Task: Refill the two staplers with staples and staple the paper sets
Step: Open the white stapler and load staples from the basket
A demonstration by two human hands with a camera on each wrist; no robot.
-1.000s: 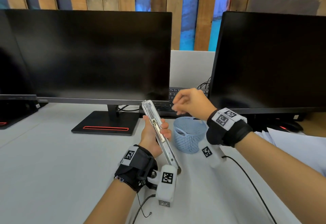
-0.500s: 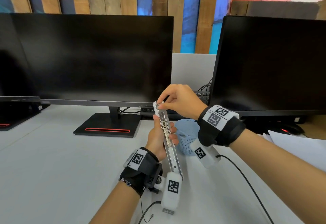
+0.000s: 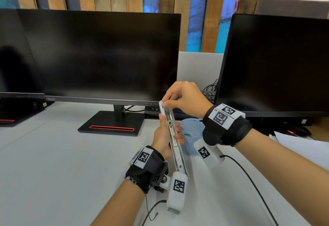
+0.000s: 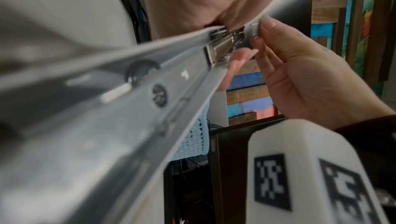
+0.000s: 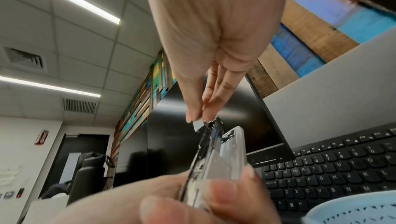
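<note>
1. Stapler (image 3: 172, 133), opened out long and tilted, is held above the desk (image 3: 53, 163) in front of a dark monitor (image 3: 99, 55).
2. The left hand (image 3: 164, 136) wraps its fingers round the stapler's middle, gripping it firmly with the metal track facing the person.
3. The right hand (image 3: 187, 97) sits at the stapler's top end, thumb and fingertips pressed together on a small strip of staples (image 5: 198, 124).
4. In the wrist views the strip is at the mouth of the track, touching or just off the metal; which cannot be told.
5. A blue basket (image 3: 193, 135) stands on the desk just behind the hands, with a keyboard (image 5: 334, 168) beyond it.
6. White paper (image 3: 302, 142) lies at the desk's right edge, under a second monitor (image 3: 277, 65).
</note>
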